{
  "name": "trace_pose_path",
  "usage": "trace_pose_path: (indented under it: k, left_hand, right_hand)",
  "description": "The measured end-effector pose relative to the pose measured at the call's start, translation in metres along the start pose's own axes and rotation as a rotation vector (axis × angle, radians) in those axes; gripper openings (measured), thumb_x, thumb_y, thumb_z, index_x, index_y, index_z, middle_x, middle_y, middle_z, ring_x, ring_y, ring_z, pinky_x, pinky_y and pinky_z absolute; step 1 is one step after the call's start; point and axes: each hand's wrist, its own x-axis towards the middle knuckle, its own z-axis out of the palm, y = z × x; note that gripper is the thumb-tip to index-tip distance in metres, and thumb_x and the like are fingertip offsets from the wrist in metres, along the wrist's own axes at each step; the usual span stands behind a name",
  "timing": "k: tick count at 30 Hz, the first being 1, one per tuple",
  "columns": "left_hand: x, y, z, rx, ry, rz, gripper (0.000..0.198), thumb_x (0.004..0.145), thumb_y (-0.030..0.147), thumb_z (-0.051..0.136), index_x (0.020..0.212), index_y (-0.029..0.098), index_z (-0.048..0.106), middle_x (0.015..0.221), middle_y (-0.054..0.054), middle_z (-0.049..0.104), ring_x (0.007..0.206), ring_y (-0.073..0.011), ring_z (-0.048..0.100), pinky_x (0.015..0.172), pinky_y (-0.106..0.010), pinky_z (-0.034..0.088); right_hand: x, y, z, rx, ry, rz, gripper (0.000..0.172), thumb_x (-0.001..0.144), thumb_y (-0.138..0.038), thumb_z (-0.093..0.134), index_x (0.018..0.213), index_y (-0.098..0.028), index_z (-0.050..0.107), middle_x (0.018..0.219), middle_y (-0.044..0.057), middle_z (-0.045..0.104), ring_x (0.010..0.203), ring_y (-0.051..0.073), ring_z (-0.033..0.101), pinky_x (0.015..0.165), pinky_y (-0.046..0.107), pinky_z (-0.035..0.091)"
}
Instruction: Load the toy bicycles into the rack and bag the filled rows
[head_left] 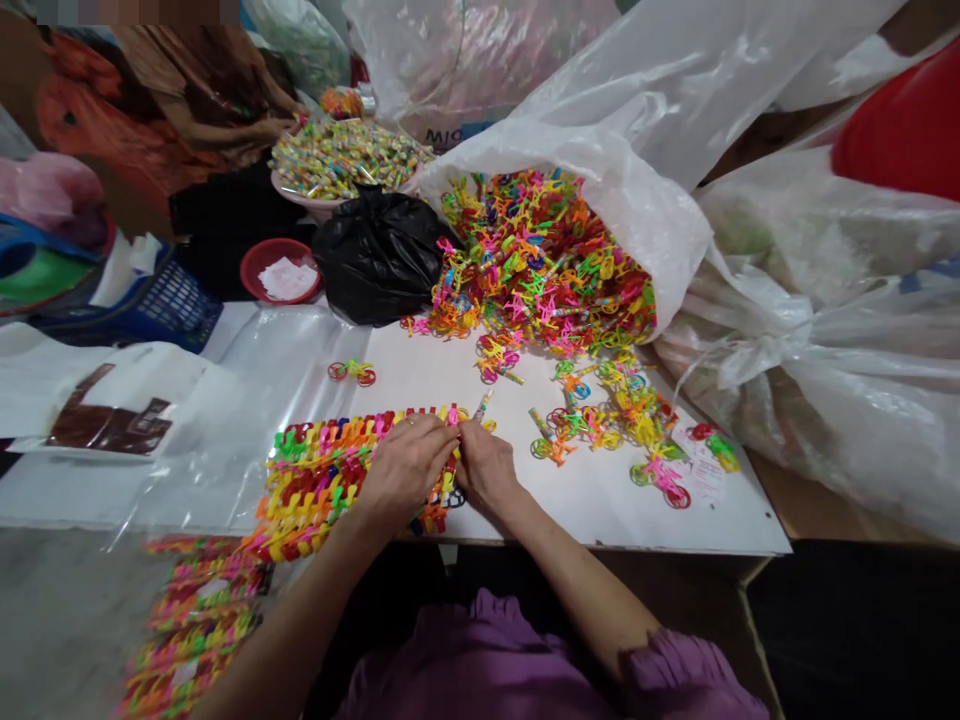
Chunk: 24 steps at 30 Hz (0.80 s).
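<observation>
Tight rows of small colourful plastic toy bicycles [322, 480] lie on the white table in front of me. Over their right end my left hand [405, 465] is closed, fingers curled down on the toys. My right hand [487, 465] meets it there, its fingers pinched at a toy bicycle mostly hidden under them. A small patterned tube [484, 404] sticks up just beyond those fingertips. Loose toy bicycles [585, 415], some with similar tubes, are scattered to the right. One more toy bicycle [352, 373] lies apart behind the rows.
A big white sack [675, 240] spills a heap of toy bicycles [540, 260] onto the table's back. Nearby are a black bag [382, 260], a red bowl [251, 270] with papers and a blue basket [180, 300]. Packed toys [195, 630] sit lower left. Another person works behind.
</observation>
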Motion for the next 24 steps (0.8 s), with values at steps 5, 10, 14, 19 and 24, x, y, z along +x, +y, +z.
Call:
trace_pose_path:
  k: [5, 10, 14, 19, 24]
  left_hand:
    - [-0.001, 0.0, -0.003, 0.025, -0.018, 0.051, 0.02, 0.089, 0.022, 0.043, 0.096, 0.016, 0.061, 0.089, -0.005, 0.064, 0.086, -0.0171, 0.057, 0.081, -0.031, 0.044]
    - [-0.001, 0.0, -0.003, 0.04, -0.038, 0.053, 0.02, 0.091, 0.023, 0.04, 0.095, 0.016, 0.059, 0.09, -0.005, 0.063, 0.087, -0.0168, 0.056, 0.082, -0.032, 0.043]
    - [-0.001, 0.0, -0.003, 0.046, -0.054, 0.074, 0.021, 0.091, 0.022, 0.038, 0.094, 0.017, 0.058, 0.09, -0.005, 0.062, 0.087, -0.0167, 0.055, 0.082, -0.032, 0.042]
    - [0.009, -0.004, -0.004, 0.058, -0.047, 0.059, 0.021, 0.091, 0.023, 0.039, 0.093, 0.016, 0.059, 0.089, -0.005, 0.062, 0.088, -0.0179, 0.054, 0.083, -0.033, 0.041]
    - [0.025, -0.011, -0.003, 0.114, -0.042, 0.003, 0.023, 0.091, 0.024, 0.038, 0.091, 0.016, 0.059, 0.086, -0.006, 0.06, 0.086, -0.0187, 0.053, 0.08, -0.033, 0.043]
  right_hand:
    - [0.001, 0.02, -0.039, 0.102, 0.006, -0.086, 0.021, 0.09, -0.018, 0.036, 0.104, -0.02, 0.051, 0.105, 0.006, 0.054, 0.087, 0.015, 0.054, 0.072, 0.025, 0.042]
    - [0.027, 0.042, -0.08, -0.183, -0.096, -0.098, 0.026, 0.089, -0.014, 0.039, 0.109, -0.02, 0.053, 0.116, 0.01, 0.05, 0.1, 0.021, 0.05, 0.074, 0.03, 0.042]
    - [0.041, 0.056, -0.087, -0.305, -0.109, -0.061, 0.032, 0.085, -0.008, 0.041, 0.114, -0.018, 0.05, 0.111, 0.012, 0.052, 0.099, 0.021, 0.049, 0.076, 0.029, 0.041]
    - [0.054, 0.075, -0.086, -0.407, -0.123, -0.041, 0.022, 0.085, -0.01, 0.042, 0.097, -0.017, 0.06, 0.101, 0.013, 0.054, 0.092, 0.023, 0.052, 0.071, 0.029, 0.04]
    - [0.047, 0.064, -0.093, -0.144, -0.034, -0.084, 0.013, 0.081, -0.015, 0.048, 0.09, -0.017, 0.057, 0.089, 0.007, 0.056, 0.075, 0.016, 0.053, 0.065, 0.026, 0.038]
